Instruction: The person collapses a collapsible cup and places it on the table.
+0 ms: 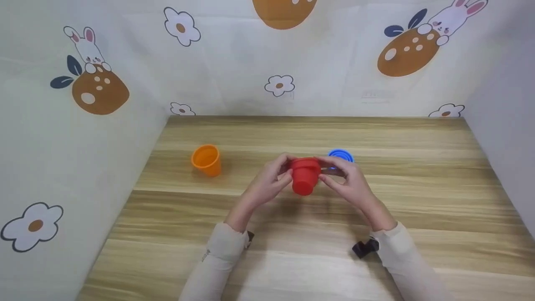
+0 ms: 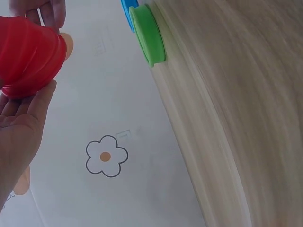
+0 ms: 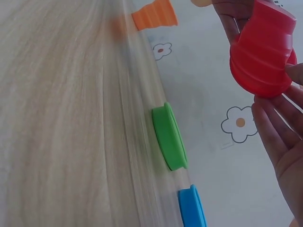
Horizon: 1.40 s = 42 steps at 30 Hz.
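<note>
Both hands hold a red collapsible cup (image 1: 305, 175) in the air above the table, its narrow base tilted toward the person. My left hand (image 1: 271, 177) grips the cup's left side, thumb low and fingers near the wide rim. On the other side my right hand (image 1: 351, 182) grips it the same way. Stepped folds show on the red cup (image 3: 262, 52) in the right wrist view, and its wall looks skewed and partly folded. Behind the right fingers lies a flat blue collapsible cup (image 1: 341, 155). A flat green one (image 3: 169, 137) shows in the wrist views but is hidden in the head view.
An orange cup (image 1: 206, 159), extended to full height, stands on the left of the wooden table (image 1: 167, 221). Patterned white sheeting (image 1: 234, 62) rises behind the table and along its left side. A plain pale wall (image 1: 501, 104) borders the right.
</note>
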Motion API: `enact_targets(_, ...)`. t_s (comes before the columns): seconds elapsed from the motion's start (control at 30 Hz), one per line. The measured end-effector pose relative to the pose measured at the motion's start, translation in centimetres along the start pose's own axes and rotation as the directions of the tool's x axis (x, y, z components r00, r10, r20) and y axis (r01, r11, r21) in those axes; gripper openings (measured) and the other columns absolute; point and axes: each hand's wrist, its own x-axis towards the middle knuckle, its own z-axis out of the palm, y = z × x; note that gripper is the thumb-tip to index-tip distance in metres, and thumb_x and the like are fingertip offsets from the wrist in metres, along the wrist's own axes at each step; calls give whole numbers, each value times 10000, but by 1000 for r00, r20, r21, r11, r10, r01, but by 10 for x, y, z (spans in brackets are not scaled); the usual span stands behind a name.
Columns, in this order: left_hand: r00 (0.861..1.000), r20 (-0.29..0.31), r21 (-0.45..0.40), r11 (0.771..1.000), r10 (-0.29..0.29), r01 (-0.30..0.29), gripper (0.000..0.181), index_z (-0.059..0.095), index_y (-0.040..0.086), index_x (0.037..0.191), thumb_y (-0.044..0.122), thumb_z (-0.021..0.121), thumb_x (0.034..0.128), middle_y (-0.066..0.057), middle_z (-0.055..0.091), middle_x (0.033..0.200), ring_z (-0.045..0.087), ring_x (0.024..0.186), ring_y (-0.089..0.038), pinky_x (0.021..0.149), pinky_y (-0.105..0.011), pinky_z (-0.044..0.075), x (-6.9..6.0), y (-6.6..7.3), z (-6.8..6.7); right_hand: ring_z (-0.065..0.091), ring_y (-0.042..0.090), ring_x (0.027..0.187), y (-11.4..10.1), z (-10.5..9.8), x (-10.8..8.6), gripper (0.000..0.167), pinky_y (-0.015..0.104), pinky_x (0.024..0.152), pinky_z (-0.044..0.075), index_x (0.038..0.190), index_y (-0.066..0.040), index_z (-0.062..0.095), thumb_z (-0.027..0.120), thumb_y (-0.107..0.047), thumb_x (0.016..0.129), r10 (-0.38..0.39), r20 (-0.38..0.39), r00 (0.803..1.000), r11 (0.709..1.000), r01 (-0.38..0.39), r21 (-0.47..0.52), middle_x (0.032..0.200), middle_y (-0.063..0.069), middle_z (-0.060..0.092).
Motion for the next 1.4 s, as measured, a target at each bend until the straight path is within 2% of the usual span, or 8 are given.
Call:
enact_targets(0.13,1000,-12,-4,1000,5,-5,289,549,36,1272,46,534,984,-109,648,1237,611,1244,-211,1104,-341,481,0,0,0,666,106,1132,0,-1,0,469,359,933,580,1312,-19,617,735,10,859,53,21,998,995,-54,86,1248,155,681)
enact_targets(0.27,999,-22,-28,999,24,-25,291,543,21,1270,26,527,979,-126,643,1228,617,1229,-222,1100,-337,484,1,-1,1,664,113,1126,-2,0,1,458,314,944,577,1301,-5,616,730,21,859,83,16,996,990,-84,113,1230,99,681)
enact_targets(0.4,998,-30,-51,997,50,-51,300,536,4,1271,-2,517,972,-146,640,1217,625,1196,-237,1094,-337,490,1,-2,3,669,109,1096,-2,3,1,446,282,934,578,1270,23,624,736,51,840,82,-7,997,990,-81,118,1189,47,683)
enact_targets(0.77,999,-7,-56,998,33,-33,305,531,22,1287,6,523,982,-141,636,1233,622,1214,-228,1104,-337,479,0,0,5,673,40,1037,-4,6,2,377,212,909,576,1193,58,639,737,74,829,57,-76,995,998,-55,19,1139,192,687)
enact_targets(0.97,1000,30,-50,999,6,-4,309,532,54,1291,46,556,984,-102,635,1252,623,1217,-204,1096,-329,488,0,1,7,671,30,1017,-2,7,0,356,243,889,592,1169,41,658,729,98,824,-10,-95,995,997,3,-75,1117,164,715)
enact_targets(1.1,999,52,-26,1000,-1,2,324,532,83,1301,105,595,984,-68,638,1270,625,1203,-176,1096,-327,488,1,4,8,684,43,987,-1,7,-1,343,216,866,592,1145,34,676,732,106,815,-44,-95,995,993,33,-117,1091,143,736)
enact_targets(1.3,997,73,3,1000,-32,31,356,536,99,1334,126,602,985,-67,646,1284,651,1158,-177,1035,-312,534,3,6,10,705,82,942,-1,8,-1,306,183,846,585,1116,28,692,742,80,819,-51,-101,994,986,34,-166,1043,111,754)
enact_targets(1.4,997,64,-5,999,-43,43,363,525,75,1343,93,588,986,-96,647,1277,660,1132,-201,971,-298,571,3,5,11,708,76,948,-1,8,-2,305,166,855,575,1131,21,695,746,52,832,-24,-103,994,990,9,-139,1054,122,750)
